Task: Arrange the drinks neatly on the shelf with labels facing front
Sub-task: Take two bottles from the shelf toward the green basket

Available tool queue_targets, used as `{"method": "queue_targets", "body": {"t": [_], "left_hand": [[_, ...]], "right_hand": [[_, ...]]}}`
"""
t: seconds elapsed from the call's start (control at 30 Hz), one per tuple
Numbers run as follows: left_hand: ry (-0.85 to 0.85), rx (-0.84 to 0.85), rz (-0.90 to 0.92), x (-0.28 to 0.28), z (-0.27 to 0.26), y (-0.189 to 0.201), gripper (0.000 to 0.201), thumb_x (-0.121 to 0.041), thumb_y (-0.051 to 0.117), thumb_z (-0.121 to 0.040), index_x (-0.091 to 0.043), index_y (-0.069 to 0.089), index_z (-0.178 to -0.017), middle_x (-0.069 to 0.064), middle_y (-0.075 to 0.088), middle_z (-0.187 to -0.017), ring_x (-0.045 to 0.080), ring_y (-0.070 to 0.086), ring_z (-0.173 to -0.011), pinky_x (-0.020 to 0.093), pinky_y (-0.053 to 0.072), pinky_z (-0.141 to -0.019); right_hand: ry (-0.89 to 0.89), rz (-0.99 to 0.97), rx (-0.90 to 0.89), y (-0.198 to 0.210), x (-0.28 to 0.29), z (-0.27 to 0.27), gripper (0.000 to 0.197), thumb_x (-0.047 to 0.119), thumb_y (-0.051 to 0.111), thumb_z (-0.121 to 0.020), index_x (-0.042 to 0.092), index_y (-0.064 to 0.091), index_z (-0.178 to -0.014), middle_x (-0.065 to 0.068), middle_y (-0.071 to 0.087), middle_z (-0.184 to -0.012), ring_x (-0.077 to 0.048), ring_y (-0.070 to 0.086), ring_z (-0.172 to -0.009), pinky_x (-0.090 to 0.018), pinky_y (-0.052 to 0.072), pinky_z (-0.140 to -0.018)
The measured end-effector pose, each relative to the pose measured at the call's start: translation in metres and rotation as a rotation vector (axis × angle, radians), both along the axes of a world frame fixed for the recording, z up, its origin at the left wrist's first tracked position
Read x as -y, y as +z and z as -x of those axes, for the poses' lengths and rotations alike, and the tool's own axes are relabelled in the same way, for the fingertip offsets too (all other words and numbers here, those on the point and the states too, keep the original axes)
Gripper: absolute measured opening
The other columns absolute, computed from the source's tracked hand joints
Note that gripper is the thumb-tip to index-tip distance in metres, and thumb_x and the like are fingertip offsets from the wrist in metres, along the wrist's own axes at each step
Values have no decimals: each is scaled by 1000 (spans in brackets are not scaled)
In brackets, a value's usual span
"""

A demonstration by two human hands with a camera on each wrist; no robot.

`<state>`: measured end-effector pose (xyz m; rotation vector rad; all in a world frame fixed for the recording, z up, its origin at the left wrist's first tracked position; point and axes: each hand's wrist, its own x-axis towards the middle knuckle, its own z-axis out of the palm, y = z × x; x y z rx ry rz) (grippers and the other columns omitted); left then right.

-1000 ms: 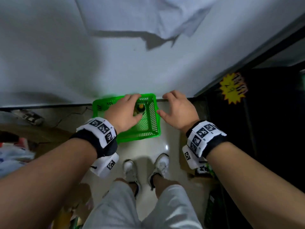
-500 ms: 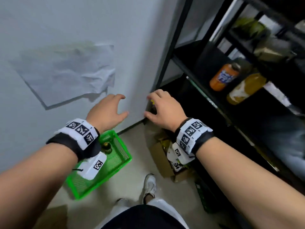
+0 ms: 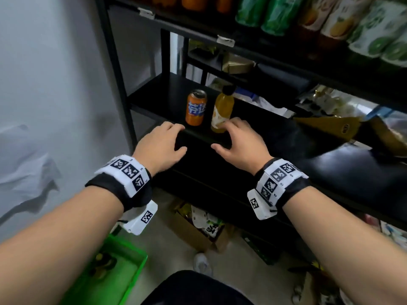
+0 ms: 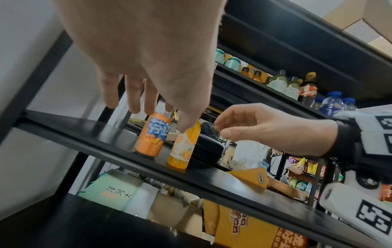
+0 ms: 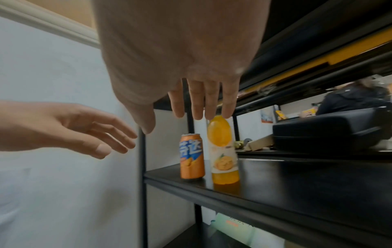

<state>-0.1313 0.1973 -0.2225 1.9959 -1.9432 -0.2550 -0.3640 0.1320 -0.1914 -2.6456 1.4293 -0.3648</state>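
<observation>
An orange soda can [image 3: 196, 107] [image 4: 153, 134] [image 5: 192, 156] stands upright on the black shelf [image 3: 158, 100] [image 5: 297, 177], its label toward me. Right of it stands an orange juice bottle [image 3: 222, 110] [image 4: 184, 147] [image 5: 223, 151] with a black cap. My left hand [image 3: 164, 143] [image 4: 148, 94] hovers in front of the shelf edge, left of the can, fingers relaxed and holding nothing. My right hand [image 3: 236, 143] [image 5: 197, 100] hovers just in front of the bottle, fingers spread and empty. Neither hand touches a drink.
A green basket [image 3: 114, 274] with a dark bottle in it sits on the floor at lower left. The shelf above carries several cans and bottles [image 3: 275, 14]. A black case [image 5: 331, 129] lies on the shelf to the right. Cardboard boxes [image 3: 193, 230] stand on the floor below.
My view swung up from the green basket on the floor to the shelf. Both empty hands rose with it and now hover before the can and bottle.
</observation>
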Motion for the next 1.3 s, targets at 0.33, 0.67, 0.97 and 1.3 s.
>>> {"method": "queue_targets", "body": {"t": [0.33, 0.67, 0.97, 1.3], "left_hand": [[307, -492, 40, 114, 5, -16, 103, -46, 84, -77, -16, 27, -158, 16, 39, -154, 33, 48, -137, 35, 41, -105], [378, -726, 38, 187, 18, -36, 113, -39, 91, -72, -19, 22, -160, 4, 53, -146, 18, 54, -131, 23, 41, -104], [474, -743, 172, 147, -2, -44, 60, -37, 92, -66, -31, 57, -115, -19, 68, -100, -10, 62, -92, 3, 44, -75], [827, -752, 247, -81, -101, -69, 65, -28, 91, -70, -27, 52, -122, -8, 66, -111, 14, 63, -102, 23, 48, -87]], "right_hand": [[-167, -277, 507, -20, 99, 19, 80, 44, 84, -82, 20, 43, -147, -2, 51, -144, -15, 51, -129, -34, 47, -104], [-74, -536, 690, -58, 191, -29, 87, 31, 99, -63, 26, 50, -135, 17, 58, -117, -7, 59, -112, -22, 47, -94], [10, -457, 712, -65, 177, -65, 60, 29, 96, -64, 29, 59, -110, 15, 68, -100, 1, 67, -93, -27, 56, -84], [303, -536, 613, -78, 13, -195, 48, 39, 91, -68, 26, 59, -100, 15, 68, -86, 7, 65, -83, -17, 53, -78]]}}
